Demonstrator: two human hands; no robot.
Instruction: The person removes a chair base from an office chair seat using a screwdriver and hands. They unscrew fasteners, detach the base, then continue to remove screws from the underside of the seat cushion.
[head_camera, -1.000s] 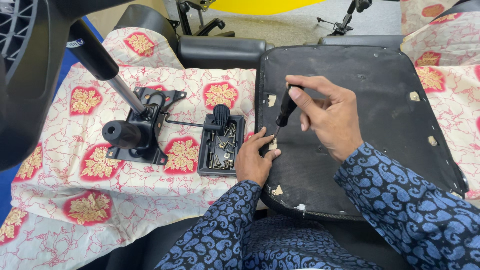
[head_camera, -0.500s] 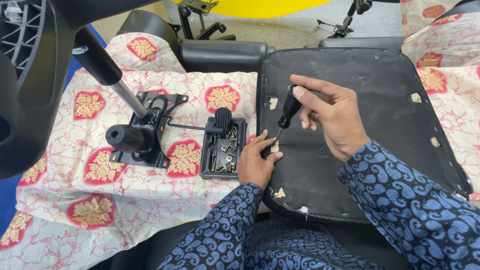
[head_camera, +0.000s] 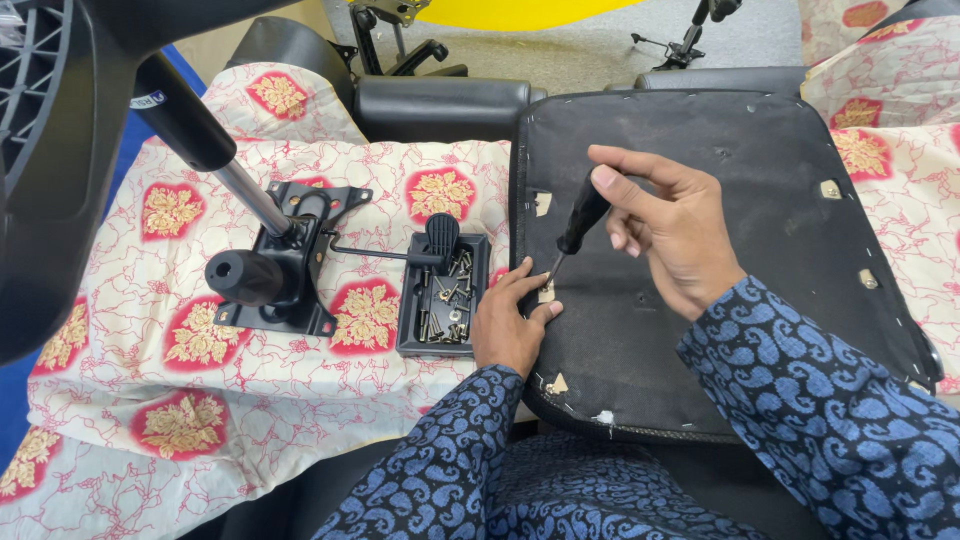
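An upturned black office-chair seat lies in front of me on a patterned cloth. My right hand grips a black-handled screwdriver, tilted, its tip down at the seat's left edge. My left hand rests on that edge, fingertips pinching a small screw or fitting right at the screwdriver's tip. Both arms wear dark blue paisley sleeves.
A black tray of screws sits just left of my left hand. Farther left lies the black chair mechanism with its gas cylinder. A chair base looms at top left, black cushions behind, and white-and-red floral cloth covers the surface.
The screwdriver has stayed at the seat's left edge, with the right hand shifting slightly on its handle. The left hand holds its place at the tip.
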